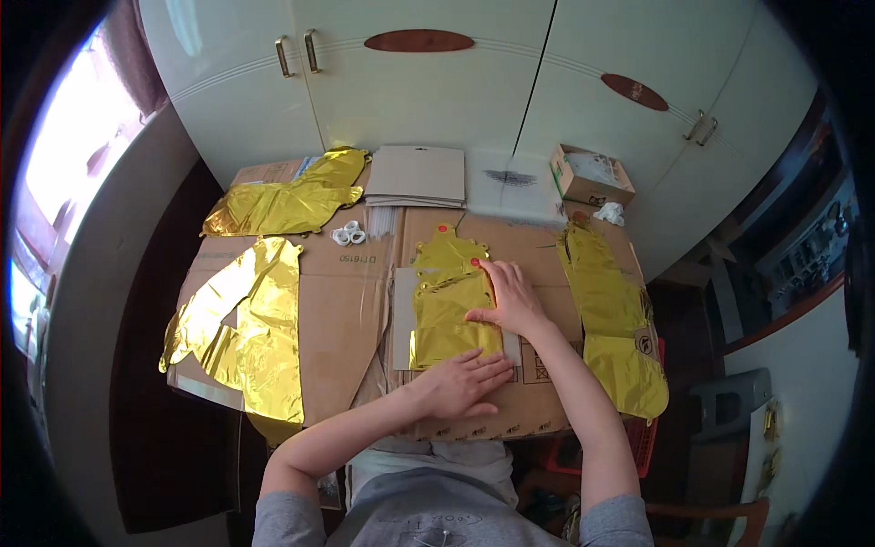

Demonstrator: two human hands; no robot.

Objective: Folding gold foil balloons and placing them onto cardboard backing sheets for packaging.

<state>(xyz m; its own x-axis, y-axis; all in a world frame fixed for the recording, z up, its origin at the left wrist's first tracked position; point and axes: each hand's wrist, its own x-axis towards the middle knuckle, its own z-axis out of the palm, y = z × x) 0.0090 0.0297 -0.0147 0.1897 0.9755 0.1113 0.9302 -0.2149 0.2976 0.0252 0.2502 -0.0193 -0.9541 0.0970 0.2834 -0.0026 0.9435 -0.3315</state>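
Observation:
A gold foil balloon (pixel 451 314), folded flat with a jagged top edge and two red dots, lies on a grey card (pixel 402 319) in front of me. Across its lower edge rests my left hand (pixel 463 383), palm down with fingers stretched out. My right hand (pixel 512 299) presses on the foil's right side, its thumb and fingers spread apart. Neither hand grips anything. Part of the card's right side shows below my right hand.
Flat gold foil balloons lie at the left (pixel 269 319), back left (pixel 292 202) and right (pixel 609 337). Behind are white tape rolls (pixel 348 234), stacked grey cards (pixel 416 173), a clear plastic sheet (pixel 512 187) and a small box (pixel 592 175). Brown cardboard (pixel 342 301) covers the table.

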